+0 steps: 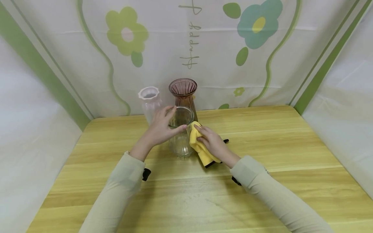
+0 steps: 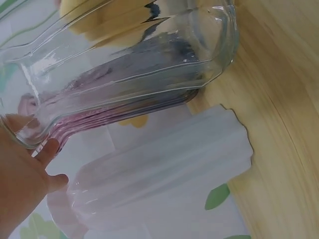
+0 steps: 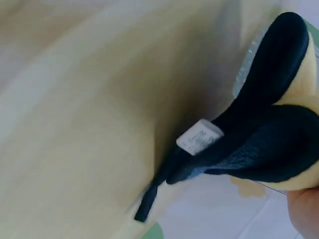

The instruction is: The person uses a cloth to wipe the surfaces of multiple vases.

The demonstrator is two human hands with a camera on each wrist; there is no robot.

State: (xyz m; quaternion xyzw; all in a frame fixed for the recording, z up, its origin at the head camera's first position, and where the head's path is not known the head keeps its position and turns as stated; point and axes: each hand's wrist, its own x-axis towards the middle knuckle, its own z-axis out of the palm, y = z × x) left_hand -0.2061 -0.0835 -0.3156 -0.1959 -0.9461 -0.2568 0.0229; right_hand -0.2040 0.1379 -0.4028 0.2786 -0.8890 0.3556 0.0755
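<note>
A clear ribbed glass vase (image 1: 181, 142) stands upright on the wooden table (image 1: 262, 136). My left hand (image 1: 163, 127) grips its rim from the left, thumb and fingers curled round the mouth. In the left wrist view the clear vase (image 2: 129, 64) fills the top, with my left hand (image 2: 22, 179) at its rim. My right hand (image 1: 211, 142) holds a yellow cloth (image 1: 199, 147) with a dark underside and presses it against the vase's right side. The right wrist view shows the cloth's dark side (image 3: 264, 134), a small white label (image 3: 199, 137) and a dangling loop.
Behind the clear vase stand a dark pink ribbed vase (image 1: 183, 92) and a pale pink frosted vase (image 1: 150, 102), also seen as the frosted vase (image 2: 159, 174). A flowered white backdrop (image 1: 186, 48) encloses the table on three sides.
</note>
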